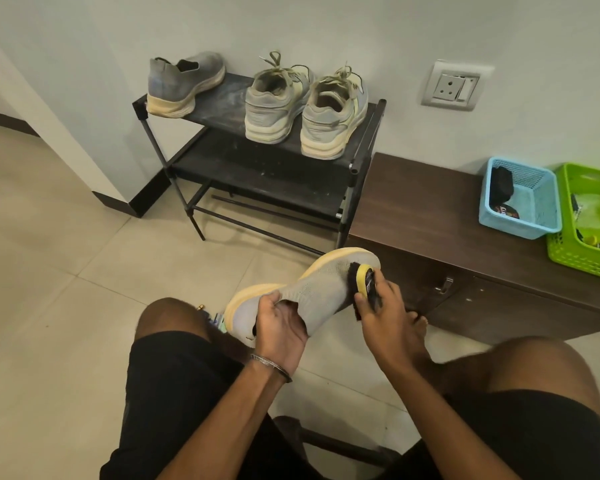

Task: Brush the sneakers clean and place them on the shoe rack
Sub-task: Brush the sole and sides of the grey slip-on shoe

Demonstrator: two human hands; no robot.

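I see the black shoe rack [364,133] against the wall, and beside it a low brown cabinet [430,216]. On the top shelf stand a grey slip-on sneaker [182,83] at the left and a laced pair [305,105] at the right. On the cabinet sit a blue basket [541,216] and a green basket [575,252], touching. Lower, the left hand [279,325] grips the second grey sneaker [312,294] at its opening, held above the floor. The right hand [383,306] is curled round a yellow-backed brush [361,282], bristles pressed on the sneaker's upper.
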